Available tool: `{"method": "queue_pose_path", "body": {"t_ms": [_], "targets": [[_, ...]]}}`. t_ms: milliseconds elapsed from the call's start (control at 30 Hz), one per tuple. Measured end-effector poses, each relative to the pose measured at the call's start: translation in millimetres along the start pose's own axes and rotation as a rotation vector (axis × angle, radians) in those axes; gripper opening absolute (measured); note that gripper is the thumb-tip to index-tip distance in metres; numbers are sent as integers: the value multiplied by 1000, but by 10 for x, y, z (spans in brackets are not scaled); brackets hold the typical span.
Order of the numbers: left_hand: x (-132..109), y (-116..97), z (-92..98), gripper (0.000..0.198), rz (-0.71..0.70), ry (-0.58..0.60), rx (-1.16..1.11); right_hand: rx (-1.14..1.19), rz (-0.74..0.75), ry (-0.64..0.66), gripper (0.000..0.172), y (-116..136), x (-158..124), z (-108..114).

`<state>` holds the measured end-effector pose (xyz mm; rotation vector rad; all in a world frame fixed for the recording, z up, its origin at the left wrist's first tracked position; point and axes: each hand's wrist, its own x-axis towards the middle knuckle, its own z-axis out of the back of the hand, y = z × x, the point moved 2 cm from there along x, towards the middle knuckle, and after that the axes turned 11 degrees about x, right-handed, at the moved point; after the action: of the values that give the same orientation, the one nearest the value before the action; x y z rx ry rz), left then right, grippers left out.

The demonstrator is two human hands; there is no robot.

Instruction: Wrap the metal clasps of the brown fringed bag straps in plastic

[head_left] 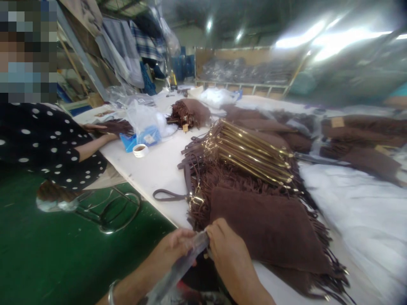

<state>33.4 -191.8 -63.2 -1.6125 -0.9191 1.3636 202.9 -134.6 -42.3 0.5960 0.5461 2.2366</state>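
Close to the table's near edge, my left hand [178, 245] and my right hand [227, 250] are closed on a narrow strip of translucent greyish plastic [178, 269]. The plastic hangs down from between them toward my body. Just beyond my hands lies a dark brown fringed suede-like bag [267, 228], flat on the table. Behind it is a row of similar brown bags with gold-coloured metal bars [254, 150] along their tops. A brown wrist strap loop [170, 195] with gold-coloured hardware lies left of the pile.
Across the table at left, a person in a polka-dot top [57, 148] handles brown material. A tape roll [140, 150] and a clear and blue plastic bag [149, 127] lie nearby. White padding [352, 212] covers the right side. A metal stool [121, 212] stands on the green floor.
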Motion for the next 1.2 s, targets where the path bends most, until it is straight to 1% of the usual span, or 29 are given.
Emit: {"method": "queue_pose_path", "body": {"t_ms": [100,267,400,533,567,633,700,767,800,867,900,967,1033,1100,1133,1200], "targets": [[-82,73,24,39,76,-50,-46,-97,7,-43,30,-19,-9,-87],[-25,109,-69,35,68,-95,-186,-104,-25,-65,29,1,-45,-101],[-1,131,-104,28,60,-74,-245,-101,-79,-111,29,21,-108,-104],[-13,130,-105,22,92,-60,-269,-158,-138,-90,28,47,-109,-127],[-11,126,-101,21,99,-67,-277,-159,-141,-101,26,64,-113,-123],[2,114,-92,19,95,-76,-301,-134,-127,-177,23,119,-160,-114],[17,104,-79,19,74,-76,-323,-50,-107,-308,18,197,-277,-134],[22,101,-71,18,57,-59,-340,126,-142,-374,14,276,-434,-225],[19,102,-69,16,50,-53,-348,245,-194,-373,15,311,-510,-298],[5,108,-75,15,35,-58,-350,495,-355,-347,19,367,-622,-471],[-5,115,-83,15,26,-67,-347,603,-444,-339,23,389,-651,-554],[-22,141,-102,15,4,-101,-318,748,-584,-372,30,420,-656,-673],[-28,181,-127,13,-33,-134,-273,824,-652,-413,33,430,-620,-727],[-28,224,-154,10,-87,-172,-208,864,-686,-452,33,418,-590,-743],[-29,243,-167,9,-116,-195,-165,871,-696,-473,32,407,-585,-749],[-46,268,-191,10,-169,-246,-56,851,-656,-527,31,394,-586,-768]]}}
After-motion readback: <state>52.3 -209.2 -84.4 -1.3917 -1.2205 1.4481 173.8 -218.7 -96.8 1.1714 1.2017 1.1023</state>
